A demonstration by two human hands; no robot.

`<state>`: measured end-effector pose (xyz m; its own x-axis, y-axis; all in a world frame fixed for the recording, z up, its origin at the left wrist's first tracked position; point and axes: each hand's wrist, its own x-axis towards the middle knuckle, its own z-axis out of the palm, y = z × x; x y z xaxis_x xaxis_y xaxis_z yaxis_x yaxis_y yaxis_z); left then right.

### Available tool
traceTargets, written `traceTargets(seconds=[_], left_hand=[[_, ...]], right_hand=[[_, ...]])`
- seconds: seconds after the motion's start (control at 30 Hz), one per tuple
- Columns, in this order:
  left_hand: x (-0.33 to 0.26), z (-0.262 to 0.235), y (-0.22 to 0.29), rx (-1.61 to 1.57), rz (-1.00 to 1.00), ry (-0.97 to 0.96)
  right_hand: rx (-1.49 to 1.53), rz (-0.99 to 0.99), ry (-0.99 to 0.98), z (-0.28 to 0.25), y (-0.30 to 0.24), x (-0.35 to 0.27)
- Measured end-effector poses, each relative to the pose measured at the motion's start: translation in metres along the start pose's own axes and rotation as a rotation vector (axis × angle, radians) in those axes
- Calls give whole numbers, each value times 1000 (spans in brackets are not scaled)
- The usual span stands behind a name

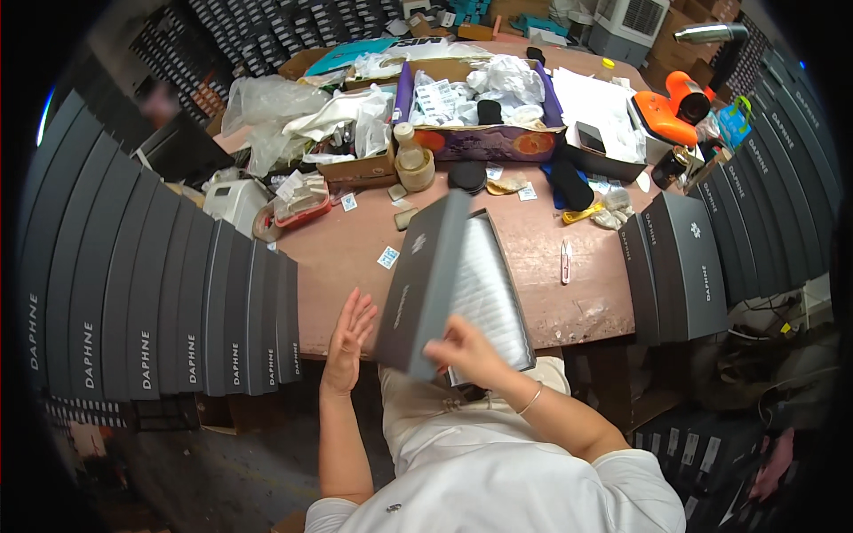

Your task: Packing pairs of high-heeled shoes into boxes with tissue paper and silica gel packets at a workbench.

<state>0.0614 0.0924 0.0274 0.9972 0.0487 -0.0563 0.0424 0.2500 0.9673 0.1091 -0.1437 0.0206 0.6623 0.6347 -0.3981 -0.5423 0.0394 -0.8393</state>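
A dark grey shoe-box lid (418,275) stands tilted over the left part of its box. My right hand (471,353) grips the lid by its near right corner, fingers curled against the edge. My left hand (351,333) is open, its fingers stretched upward just left of the lid and apart from it. Under the lid, the box base (511,280) lies at the table's near edge. White quilted padding (484,266) shows inside it; what lies beneath is hidden.
Tall stacks of grey shoe boxes curve along the left (169,293) and right (773,195). Small pink-handled snips (565,263) lie right of the box on the worn table (586,306). Farther back stand a glue bottle (411,160), a purple carton of crumpled paper (480,142) and an orange device (666,115).
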Motion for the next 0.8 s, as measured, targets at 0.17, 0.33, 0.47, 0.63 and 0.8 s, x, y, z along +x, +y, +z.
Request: traceTargets(seconds=[0.17,0.33,0.47,0.63,0.8], left_hand=[[6,-26,-19,569,-93,109],[0,-57,-21,994,-169,505],[-10,13,-7,999,95,159],[-35,143,-69,616,13,-713],[23,124,-117,720,433,186]], right_hand=[[-1174,-733,209,-13,7,-26],[-1522,-579,462,-94,22,-50],[-1215,-457,395,-85,5,-46],[-1383,-917,7,10,-24,-4],[-1097,-1356,-284,52,-32,-26]])
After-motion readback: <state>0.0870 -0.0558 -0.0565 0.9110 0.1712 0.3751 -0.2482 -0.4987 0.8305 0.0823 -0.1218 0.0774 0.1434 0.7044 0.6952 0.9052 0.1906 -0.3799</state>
